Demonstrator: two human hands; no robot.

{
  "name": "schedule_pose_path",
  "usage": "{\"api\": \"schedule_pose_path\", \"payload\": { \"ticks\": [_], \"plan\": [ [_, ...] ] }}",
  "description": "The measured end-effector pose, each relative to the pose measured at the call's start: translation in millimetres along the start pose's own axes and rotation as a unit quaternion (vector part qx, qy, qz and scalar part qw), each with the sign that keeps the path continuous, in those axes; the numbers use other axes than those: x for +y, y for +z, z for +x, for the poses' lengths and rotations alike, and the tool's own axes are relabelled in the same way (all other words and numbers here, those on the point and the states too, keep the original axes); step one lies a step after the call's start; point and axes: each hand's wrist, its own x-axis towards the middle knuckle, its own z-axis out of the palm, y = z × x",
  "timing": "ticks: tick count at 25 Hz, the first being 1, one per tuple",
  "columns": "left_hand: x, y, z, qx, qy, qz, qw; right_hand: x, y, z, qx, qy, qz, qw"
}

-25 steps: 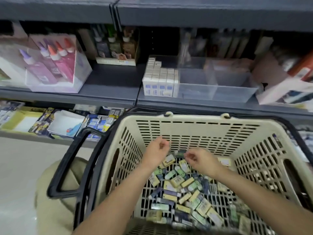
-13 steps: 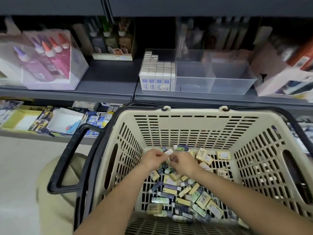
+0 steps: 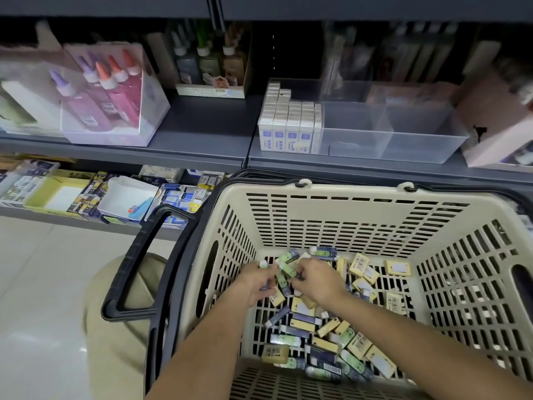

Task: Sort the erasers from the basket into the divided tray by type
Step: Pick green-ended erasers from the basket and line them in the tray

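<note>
Erasers in basket lie, long axes scattered.

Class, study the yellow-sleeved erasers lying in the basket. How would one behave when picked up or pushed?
Probably stiff: each yellow-sleeved eraser keeps a crisp block shape. Unlikely to roll, since its faces are flat; a push would likely slide it across the basket floor. Likely light: the left hand and right hand hold similar green erasers with fingers alone.

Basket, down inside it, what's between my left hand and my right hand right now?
A few green erasers fill the gap between the left hand and right hand, with fingers of both on them. The head view shows it.
</note>
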Motion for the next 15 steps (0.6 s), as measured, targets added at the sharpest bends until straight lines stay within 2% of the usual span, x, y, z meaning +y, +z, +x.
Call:
{"api": "schedule_pose_path", "payload": {
  "ticks": [3,6,12,15],
  "plan": [
    [-0.4,-1.5,0.6,-0.04,0.006,-0.046,0.998,-5.1,1.4,-2.0,-0.002,0.007,0.086,0.996],
    [1.3,-1.5,-2.1,-0.077,0.003,-0.064,0.995,-16.7,6.4,0.1,-0.027,-0.007,0.112,0.993],
    [-1.1,3.4,0.8,-0.041,0.037,0.01,0.998,-22.6,-1.9,7.5,-0.072,-0.021,-0.061,0.995],
    [-0.4,3.8,2.5,-0.006,0.078,-0.018,0.997,-25.6,-10.0,10.1,-0.1,-0.018,-0.108,0.989]
  ]
}}
